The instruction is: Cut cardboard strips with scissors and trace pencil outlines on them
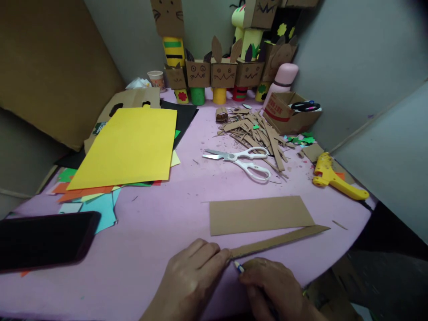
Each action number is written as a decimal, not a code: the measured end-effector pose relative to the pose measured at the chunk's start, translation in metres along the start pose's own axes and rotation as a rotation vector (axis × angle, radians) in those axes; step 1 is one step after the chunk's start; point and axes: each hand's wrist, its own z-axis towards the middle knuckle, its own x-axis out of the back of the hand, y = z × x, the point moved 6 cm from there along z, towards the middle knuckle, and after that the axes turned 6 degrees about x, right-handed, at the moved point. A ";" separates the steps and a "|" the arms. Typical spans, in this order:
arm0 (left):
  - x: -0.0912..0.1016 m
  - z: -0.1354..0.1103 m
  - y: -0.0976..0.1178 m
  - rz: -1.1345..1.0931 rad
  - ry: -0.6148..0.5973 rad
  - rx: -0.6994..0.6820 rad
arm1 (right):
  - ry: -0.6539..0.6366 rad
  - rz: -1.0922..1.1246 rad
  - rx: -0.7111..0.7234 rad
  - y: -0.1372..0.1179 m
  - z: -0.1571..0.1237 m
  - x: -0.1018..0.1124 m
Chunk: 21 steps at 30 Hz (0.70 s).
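My left hand (195, 274) is closed on the left end of a narrow cardboard strip (277, 240), which slants up to a pointed right end. In my right hand (272, 283) is a pencil (239, 267) with a pale tip and blue on its barrel. Its tip points at the strip's left end, close to my left fingertips. Whether it touches is too small to tell, and my fingers hide most of the barrel. Just beyond the strip lies a flat cardboard rectangle (257, 215), its lower right corner by the strip.
White-handled scissors (236, 158) lie mid-table before a heap of cardboard scraps (250, 127). A yellow glue gun (337, 178) rests at right, a phone (43, 240) at left. Yellow paper (130, 147) tops a stack. Cardboard cat figures (224, 73) line the back.
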 end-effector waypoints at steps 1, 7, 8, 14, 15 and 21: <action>0.000 0.001 0.000 -0.008 0.003 0.003 | 0.002 -0.001 0.001 0.000 0.000 0.000; 0.001 0.005 -0.001 -0.039 -0.015 0.028 | -0.006 0.008 -0.029 0.001 -0.004 -0.002; 0.001 0.006 -0.001 -0.047 -0.017 0.028 | -0.013 0.005 -0.034 0.002 -0.004 -0.002; 0.002 0.007 -0.002 -0.088 -0.010 0.049 | -0.028 -0.009 -0.008 0.001 -0.002 -0.001; 0.002 0.008 -0.002 -0.095 -0.008 0.056 | -0.015 -0.009 -0.014 0.001 -0.002 0.000; 0.001 0.009 -0.004 -0.129 -0.040 0.086 | -0.036 0.030 -0.006 0.003 -0.004 -0.006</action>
